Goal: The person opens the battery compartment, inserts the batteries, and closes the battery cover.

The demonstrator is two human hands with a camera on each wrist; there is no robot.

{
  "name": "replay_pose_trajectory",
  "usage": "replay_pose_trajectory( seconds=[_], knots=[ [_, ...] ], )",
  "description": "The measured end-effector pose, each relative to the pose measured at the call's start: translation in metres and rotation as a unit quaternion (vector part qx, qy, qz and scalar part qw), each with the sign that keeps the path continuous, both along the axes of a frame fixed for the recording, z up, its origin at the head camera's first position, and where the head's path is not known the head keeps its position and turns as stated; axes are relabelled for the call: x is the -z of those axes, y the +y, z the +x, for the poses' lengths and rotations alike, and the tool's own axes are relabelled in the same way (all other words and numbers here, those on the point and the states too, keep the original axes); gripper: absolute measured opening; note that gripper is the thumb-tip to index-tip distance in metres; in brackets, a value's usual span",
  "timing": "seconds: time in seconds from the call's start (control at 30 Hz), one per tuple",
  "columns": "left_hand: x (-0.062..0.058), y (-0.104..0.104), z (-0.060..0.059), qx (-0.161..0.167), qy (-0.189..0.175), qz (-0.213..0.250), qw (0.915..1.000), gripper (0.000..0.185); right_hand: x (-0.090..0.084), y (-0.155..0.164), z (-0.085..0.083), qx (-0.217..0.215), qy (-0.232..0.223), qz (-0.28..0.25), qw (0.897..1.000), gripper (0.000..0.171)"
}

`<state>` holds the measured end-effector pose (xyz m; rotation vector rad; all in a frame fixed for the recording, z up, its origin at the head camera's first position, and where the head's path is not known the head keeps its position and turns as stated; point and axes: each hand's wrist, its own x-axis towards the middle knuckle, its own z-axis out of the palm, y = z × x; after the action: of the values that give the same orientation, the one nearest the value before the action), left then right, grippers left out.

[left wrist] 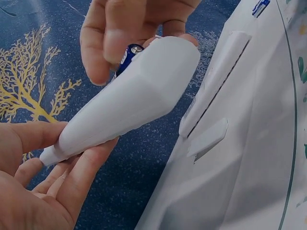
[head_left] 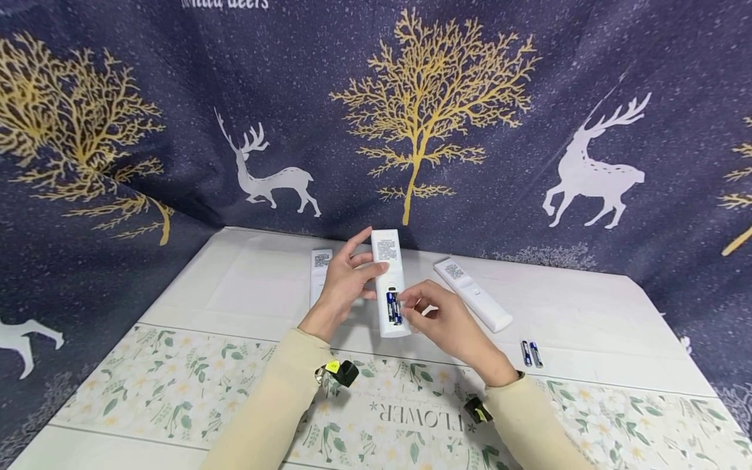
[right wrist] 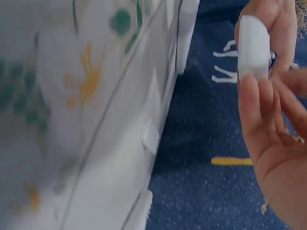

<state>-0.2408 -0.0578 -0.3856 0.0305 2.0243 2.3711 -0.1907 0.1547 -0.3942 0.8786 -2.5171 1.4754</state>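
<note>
From the head view, the mat on the desk reads "FLOWER" upside down. The left hand grips a white remote above the desk, back up, its label too small to read. The right hand pinches a blue battery in the remote's open bay. Right of the remote lie a second remote and two spare batteries; a third remote shows partly behind the left hand. A deer-and-tree cloth hangs behind.

Left wrist view: left hand fingers cradle the remote; the battery is mostly hidden.

Right wrist view: blurred; the right hand's fingers touch the remote's end.
</note>
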Motion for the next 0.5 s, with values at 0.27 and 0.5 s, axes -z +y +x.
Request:
replay_pose_trajectory(
  seconds=[0.27, 0.5],
  knots=[
    [-0.0016, -0.0023, 0.0012, 0.002, -0.004, -0.002, 1.0, 0.079, -0.004, 0.0049, -0.0016, -0.014, 0.01, 0.03, 0.999, 0.06],
    [-0.0032, -0.0022, 0.0013, 0.01, -0.008, 0.007, 0.9999, 0.078, -0.001, 0.0027, -0.0027, -0.022, -0.037, -0.016, 0.999, 0.087]
  ],
)
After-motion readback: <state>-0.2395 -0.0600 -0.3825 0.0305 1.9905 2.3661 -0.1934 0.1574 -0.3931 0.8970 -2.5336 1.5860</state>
